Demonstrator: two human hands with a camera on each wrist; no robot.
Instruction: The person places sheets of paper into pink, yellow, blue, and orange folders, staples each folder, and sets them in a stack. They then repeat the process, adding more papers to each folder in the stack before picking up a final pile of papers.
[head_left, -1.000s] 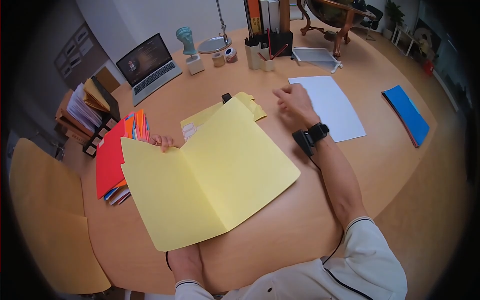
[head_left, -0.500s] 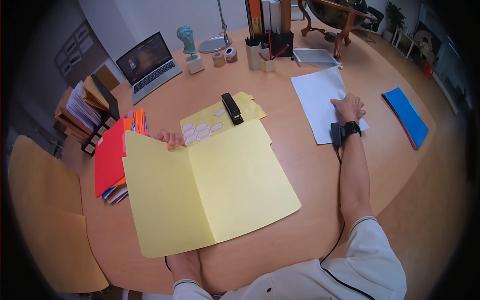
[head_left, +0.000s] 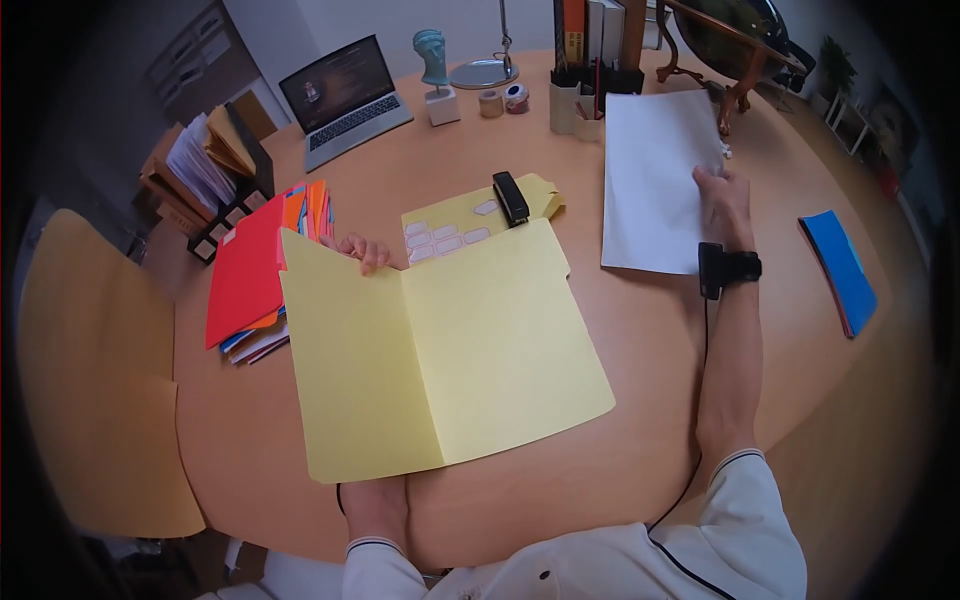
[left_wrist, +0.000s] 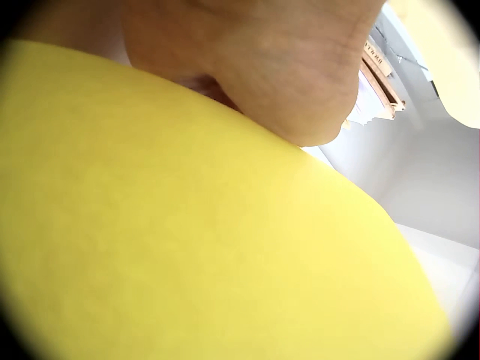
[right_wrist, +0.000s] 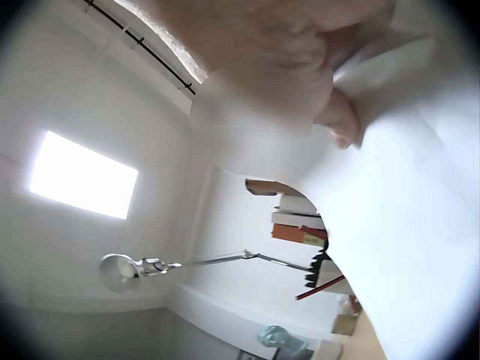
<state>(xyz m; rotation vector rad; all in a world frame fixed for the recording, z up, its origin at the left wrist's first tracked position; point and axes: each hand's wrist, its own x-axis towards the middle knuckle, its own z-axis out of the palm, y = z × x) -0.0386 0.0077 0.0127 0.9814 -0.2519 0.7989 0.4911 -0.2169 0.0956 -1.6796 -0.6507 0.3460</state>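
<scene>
An open yellow file folder (head_left: 510,350) is held up before me, its two leaves spread. The fingers of my left hand (head_left: 365,252) curl over its top edge near the fold, with the forearm passing behind it. In the left wrist view the folder (left_wrist: 187,225) spreads out below the hand (left_wrist: 277,60). My right hand (head_left: 732,208) pinches white paper (head_left: 652,185) by its right edge, thumb on the near face. That paper is lifted and tilted up; in the right wrist view it bends beside the thumb. Behind the folder, a black stapler (head_left: 510,199) lies on yellow stationery with white labels (head_left: 447,240).
A red folder (head_left: 245,265) tops a colourful stack on the left, near a file holder (head_left: 230,220). Along the back stand a laptop (head_left: 345,110), a small bust (head_left: 432,60), tape rolls (head_left: 490,103) and pen cups (head_left: 570,110). A blue folder (head_left: 838,270) lies far right.
My right hand has gone from beside the paper to its right edge, taken hold and raised it off the table. The left hand keeps the folder, which has swung, uncovering the stapler.
</scene>
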